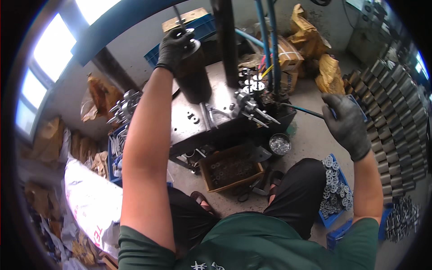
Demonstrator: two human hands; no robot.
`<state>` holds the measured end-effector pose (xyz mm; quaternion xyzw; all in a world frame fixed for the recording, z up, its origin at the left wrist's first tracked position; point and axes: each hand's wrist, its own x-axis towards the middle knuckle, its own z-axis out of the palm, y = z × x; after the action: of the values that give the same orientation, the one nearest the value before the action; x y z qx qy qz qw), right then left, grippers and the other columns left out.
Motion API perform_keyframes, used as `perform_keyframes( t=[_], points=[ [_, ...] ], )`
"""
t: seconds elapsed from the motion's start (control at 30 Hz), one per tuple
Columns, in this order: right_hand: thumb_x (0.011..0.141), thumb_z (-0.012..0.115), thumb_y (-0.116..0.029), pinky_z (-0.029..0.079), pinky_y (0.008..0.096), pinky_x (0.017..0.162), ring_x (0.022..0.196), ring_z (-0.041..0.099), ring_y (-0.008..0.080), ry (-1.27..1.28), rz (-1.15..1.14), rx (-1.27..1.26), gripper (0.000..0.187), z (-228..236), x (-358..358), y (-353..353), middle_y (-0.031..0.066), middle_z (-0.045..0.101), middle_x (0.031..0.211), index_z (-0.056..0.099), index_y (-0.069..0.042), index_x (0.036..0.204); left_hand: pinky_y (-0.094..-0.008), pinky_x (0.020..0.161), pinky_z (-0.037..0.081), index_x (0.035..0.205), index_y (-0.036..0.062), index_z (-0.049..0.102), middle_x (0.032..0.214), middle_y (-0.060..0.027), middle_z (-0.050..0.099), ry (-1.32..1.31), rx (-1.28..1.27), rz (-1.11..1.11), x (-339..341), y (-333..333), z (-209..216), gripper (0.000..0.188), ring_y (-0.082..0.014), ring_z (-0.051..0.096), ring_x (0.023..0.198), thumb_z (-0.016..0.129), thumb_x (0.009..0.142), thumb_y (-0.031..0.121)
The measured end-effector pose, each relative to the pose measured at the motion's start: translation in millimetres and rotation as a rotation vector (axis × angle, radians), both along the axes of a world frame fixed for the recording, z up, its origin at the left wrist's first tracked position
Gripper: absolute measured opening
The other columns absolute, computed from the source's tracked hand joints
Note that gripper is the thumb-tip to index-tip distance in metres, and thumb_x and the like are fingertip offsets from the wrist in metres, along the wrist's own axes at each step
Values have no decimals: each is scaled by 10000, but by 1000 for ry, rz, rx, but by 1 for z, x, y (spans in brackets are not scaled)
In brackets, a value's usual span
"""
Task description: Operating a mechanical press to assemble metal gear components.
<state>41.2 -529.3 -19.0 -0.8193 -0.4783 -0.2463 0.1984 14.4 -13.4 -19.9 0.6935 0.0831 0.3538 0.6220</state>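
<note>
The dark cylinder [194, 83] is standing on the tabletop [179, 116], its long axis running near upright, one end pointing up. The left hand [174, 48] is curling at its top, the right hand [347, 123] bending half-closed by a lever [303, 110]; whether either is gripping, I cannot tell.

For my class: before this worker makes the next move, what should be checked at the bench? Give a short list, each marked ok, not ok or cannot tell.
1. Gloves worn: ok; left hand and right hand both have dark gloves.
2. Dark cylinder standing on the metal table: ok.
3. Left hand clear of the cylinder's top: not ok; it is at the metal disc there.
4. Right hand's grip on the rod: cannot tell; the rod's end meets the hand.
5. Closed footwear: not ok; open sandals show.
</note>
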Motion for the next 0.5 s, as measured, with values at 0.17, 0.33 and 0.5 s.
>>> perform_keyframes(
  t=[0.17,0.33,0.5],
  points=[
    [874,670,-202,579,429,759,842,721,345,-176,62,357,247,32,71,76,183,724,929,726,-44,1055,-222,687,568,1194,111,664,901,28,634,63,28,63,-7,51,-14,283,-63,596,755,759,935,177],
    [888,538,-308,570,461,879,912,721,371,37,-16,309,309,51,115,133,204,736,922,749,-82,885,-201,878,526,1418,83,572,1259,12,636,86,1,-118,-8,140,-35,426,-60,617,1047,665,1004,118],
    [804,639,-316,561,428,910,985,731,362,195,-263,121,347,74,115,119,242,742,987,773,-56,990,-252,978,513,1458,59,529,1388,-36,603,40,53,-221,27,146,-42,441,-128,596,1201,614,1029,113]
  ],
)
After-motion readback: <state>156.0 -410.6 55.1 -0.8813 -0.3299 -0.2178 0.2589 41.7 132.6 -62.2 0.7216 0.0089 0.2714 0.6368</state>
